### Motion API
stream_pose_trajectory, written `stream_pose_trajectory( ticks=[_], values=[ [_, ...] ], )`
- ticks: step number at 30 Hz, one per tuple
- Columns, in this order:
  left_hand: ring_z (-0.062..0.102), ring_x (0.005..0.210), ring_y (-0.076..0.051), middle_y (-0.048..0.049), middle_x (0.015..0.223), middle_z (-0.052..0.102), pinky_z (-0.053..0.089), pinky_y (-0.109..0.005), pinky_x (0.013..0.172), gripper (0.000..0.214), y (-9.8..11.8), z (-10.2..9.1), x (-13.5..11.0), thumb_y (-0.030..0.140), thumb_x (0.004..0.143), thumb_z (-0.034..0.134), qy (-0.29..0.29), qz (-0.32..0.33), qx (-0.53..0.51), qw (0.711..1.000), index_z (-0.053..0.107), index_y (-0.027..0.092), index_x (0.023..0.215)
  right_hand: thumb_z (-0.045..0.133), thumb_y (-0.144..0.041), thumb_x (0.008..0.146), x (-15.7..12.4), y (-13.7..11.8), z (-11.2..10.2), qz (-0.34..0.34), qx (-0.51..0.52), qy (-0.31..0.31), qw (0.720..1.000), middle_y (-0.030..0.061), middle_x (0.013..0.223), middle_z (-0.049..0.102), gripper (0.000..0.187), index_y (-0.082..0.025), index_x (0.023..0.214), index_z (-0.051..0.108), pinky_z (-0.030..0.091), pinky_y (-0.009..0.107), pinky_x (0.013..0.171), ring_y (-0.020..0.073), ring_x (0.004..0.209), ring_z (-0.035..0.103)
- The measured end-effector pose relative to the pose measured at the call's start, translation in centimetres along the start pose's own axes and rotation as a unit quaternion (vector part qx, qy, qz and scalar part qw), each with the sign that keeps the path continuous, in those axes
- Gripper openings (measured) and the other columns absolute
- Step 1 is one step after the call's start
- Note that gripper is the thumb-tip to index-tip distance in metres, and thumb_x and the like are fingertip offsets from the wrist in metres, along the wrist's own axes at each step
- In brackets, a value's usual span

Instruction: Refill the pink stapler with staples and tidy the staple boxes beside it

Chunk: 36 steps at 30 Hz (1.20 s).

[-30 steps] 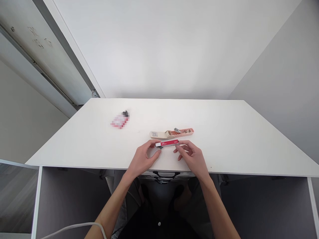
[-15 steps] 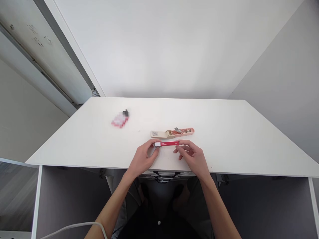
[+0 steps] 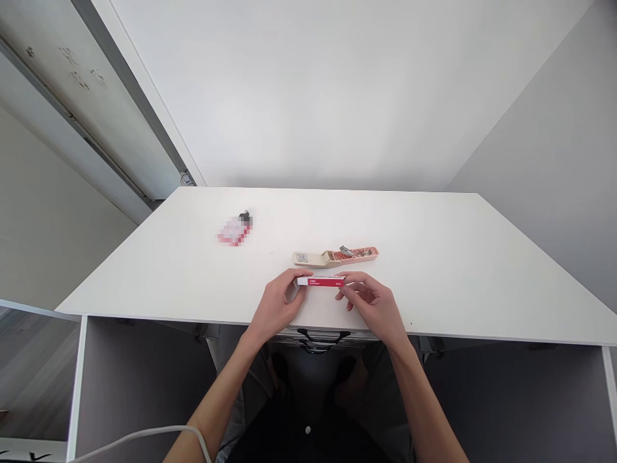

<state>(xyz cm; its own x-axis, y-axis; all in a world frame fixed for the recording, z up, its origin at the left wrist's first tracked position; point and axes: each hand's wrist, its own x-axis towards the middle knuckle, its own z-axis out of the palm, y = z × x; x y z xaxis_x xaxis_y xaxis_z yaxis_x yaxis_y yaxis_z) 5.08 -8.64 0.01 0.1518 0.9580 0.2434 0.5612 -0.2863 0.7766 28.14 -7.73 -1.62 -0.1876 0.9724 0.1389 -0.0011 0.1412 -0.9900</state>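
Observation:
My left hand (image 3: 279, 298) and my right hand (image 3: 372, 299) hold a small narrow red-and-white box (image 3: 326, 281) between them, just above the front of the white desk (image 3: 434, 270). Its white end sits between my left thumb and index finger. On the red end, my right thumb and index finger pinch, while the other right fingers curl loosely below. It looks like a staple box, with print too small to read surely. Right behind it lies an opened slim case, its cream lid (image 3: 311, 259) at left and its pink tray (image 3: 359, 255) holding small metal pieces.
At the back left of the desk lies a blurred pink-and-white item (image 3: 234, 231) with a black top. A white wall (image 3: 337, 96) rises behind the desk. Black drawer handles (image 3: 322, 335) show under the front edge. A pale cable (image 3: 144, 432) crosses my left forearm.
The box has tilted slightly and levelled between my fingers, so its white upper side shows less grey at the left end. The whole view has shifted a little; both hands keep their hold.

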Motion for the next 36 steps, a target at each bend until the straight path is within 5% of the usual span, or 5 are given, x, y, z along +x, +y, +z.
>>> stream_pose_trajectory(
  ticks=[6, 12, 18, 25, 36],
  values=[
    [0.064, 0.091, -0.018, -0.0023, 0.116, 0.074, 0.053, -0.032, 0.086, 0.028, -0.02, 0.04, -0.03, 0.028, 0.099, 0.056, 0.002, 0.005, 0.015, 1.0, 0.067, 0.026, 0.125, 0.071, -0.049, 0.094, 0.1, -0.06, 0.1, 0.003, -0.001, 0.02, 1.0, 0.0107, 0.122, 0.073, 0.027, -0.023, 0.102, 0.071, 0.057, 0.034, 0.059, 0.0208, 0.079, 0.073],
    [0.067, 0.099, -0.019, -0.0029, 0.114, 0.075, 0.054, -0.032, 0.095, 0.035, 0.44, -0.13, -0.01, 0.038, 0.099, 0.062, 0.001, 0.001, -0.003, 1.0, 0.066, 0.025, 0.131, 0.071, -0.054, 0.093, 0.08, -0.41, 0.12, 0.035, -0.019, 0.048, 0.998, 0.0044, 0.08, 0.075, 0.034, -0.022, 0.105, 0.07, 0.056, 0.034, 0.063, 0.0181, 0.065, 0.065],
    [0.07, 0.102, -0.019, -0.0035, 0.119, 0.076, 0.054, -0.031, 0.095, 0.034, 0.29, -0.36, 0.04, 0.043, 0.107, 0.048, -0.007, 0.004, -0.021, 1.0, 0.069, 0.024, 0.125, 0.068, -0.057, 0.094, 0.01, -0.39, 0.04, 0.044, -0.027, 0.046, 0.998, 0.0046, 0.08, 0.075, 0.036, -0.022, 0.103, 0.069, 0.055, 0.035, 0.064, 0.017, 0.062, 0.061],
    [0.07, 0.088, -0.018, -0.0011, 0.096, 0.077, 0.053, -0.027, 0.079, 0.029, 0.12, -0.28, -0.14, 0.046, 0.1, 0.058, 0.004, -0.024, -0.044, 0.999, 0.07, 0.022, 0.112, 0.07, -0.054, 0.095, 0.11, -0.02, 0.07, 0.03, -0.009, 0.021, 0.999, 0.0053, 0.087, 0.074, 0.032, -0.023, 0.101, 0.064, 0.055, 0.031, 0.062, 0.0186, 0.073, 0.068],
    [0.073, 0.084, -0.018, 0.0041, 0.077, 0.078, 0.049, -0.031, 0.092, 0.033, 0.68, -0.6, -0.4, 0.045, 0.095, 0.068, -0.054, -0.053, -0.095, 0.993, 0.064, 0.026, 0.121, 0.061, -0.047, 0.102, -0.06, -0.38, -0.03, -0.004, -0.046, -0.072, 0.996, 0.0042, 0.095, 0.074, 0.04, -0.027, 0.137, 0.063, 0.056, 0.034, 0.071, 0.0188, 0.078, 0.069]
  ],
)
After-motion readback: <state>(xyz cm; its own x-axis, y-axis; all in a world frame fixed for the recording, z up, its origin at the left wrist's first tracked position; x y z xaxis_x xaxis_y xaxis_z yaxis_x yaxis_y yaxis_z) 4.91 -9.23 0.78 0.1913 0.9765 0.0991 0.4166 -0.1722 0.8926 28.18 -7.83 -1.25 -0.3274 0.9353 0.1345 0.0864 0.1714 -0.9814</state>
